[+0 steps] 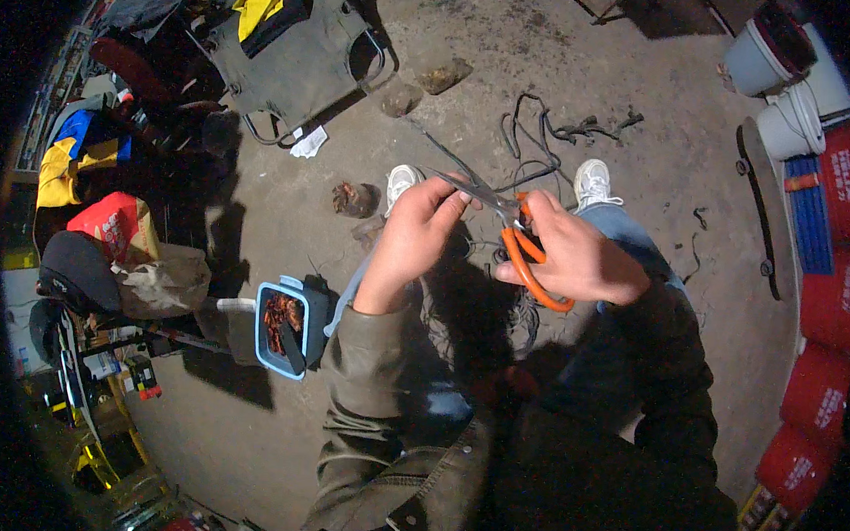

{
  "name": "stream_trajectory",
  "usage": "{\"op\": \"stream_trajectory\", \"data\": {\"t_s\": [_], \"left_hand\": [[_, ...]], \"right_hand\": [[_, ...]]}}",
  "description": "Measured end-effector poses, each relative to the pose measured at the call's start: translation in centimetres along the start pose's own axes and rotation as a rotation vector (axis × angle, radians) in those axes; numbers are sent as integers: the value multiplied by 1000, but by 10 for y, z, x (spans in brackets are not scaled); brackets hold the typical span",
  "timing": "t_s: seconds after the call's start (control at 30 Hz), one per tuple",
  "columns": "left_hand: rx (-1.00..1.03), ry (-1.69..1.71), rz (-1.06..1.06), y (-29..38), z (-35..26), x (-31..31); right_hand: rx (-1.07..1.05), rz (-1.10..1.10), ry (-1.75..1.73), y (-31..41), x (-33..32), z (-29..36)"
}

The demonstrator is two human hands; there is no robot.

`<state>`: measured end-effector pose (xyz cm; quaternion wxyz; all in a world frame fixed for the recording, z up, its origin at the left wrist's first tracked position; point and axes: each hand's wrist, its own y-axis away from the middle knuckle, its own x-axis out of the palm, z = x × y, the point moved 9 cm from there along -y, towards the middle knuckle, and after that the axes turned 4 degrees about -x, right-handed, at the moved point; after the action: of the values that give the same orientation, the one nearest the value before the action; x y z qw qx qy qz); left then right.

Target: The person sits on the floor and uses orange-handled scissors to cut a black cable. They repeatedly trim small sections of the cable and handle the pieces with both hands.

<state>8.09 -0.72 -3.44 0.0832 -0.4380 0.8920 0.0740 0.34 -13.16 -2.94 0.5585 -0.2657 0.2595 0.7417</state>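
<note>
My right hand (573,249) grips scissors with orange handles (536,287). Their metal blades (466,186) point up and left and look parted. Pinched between the thumb and fingers of my left hand (426,223) is a thin dark cable (443,150), right by the blades. One end of it sticks out away from me above the floor. Whether the blades touch the cable is hard to tell. Below my hands, between my legs, thin wire or stripped sheathing (525,322) lies in shadow.
More dark cable (541,147) lies loose beyond my hands. To my left stands a light-blue-rimmed bin (305,331) holding copper-coloured scraps. Near my left shoe sits a brownish bundle (356,198). A folding seat (291,64), a skateboard (755,214), a white bucket (791,127) and red sacks (827,300) surround the floor.
</note>
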Motion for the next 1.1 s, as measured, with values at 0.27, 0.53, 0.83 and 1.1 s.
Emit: {"op": "stream_trajectory", "data": {"t_s": [0.27, 0.53, 0.83, 1.1], "left_hand": [[-30, -129, -120, 1, 1, -8], [51, -174, -145, 3, -1, -9], [112, -267, -74, 7, -16, -9], [214, -330, -51, 13, -30, -13]], "right_hand": [[83, -131, 46, -1, -5, 6], [50, -185, 110, -1, -9, 14], [133, -98, 88, 0, -4, 11], [128, -64, 18, 5, -4, 16]]}}
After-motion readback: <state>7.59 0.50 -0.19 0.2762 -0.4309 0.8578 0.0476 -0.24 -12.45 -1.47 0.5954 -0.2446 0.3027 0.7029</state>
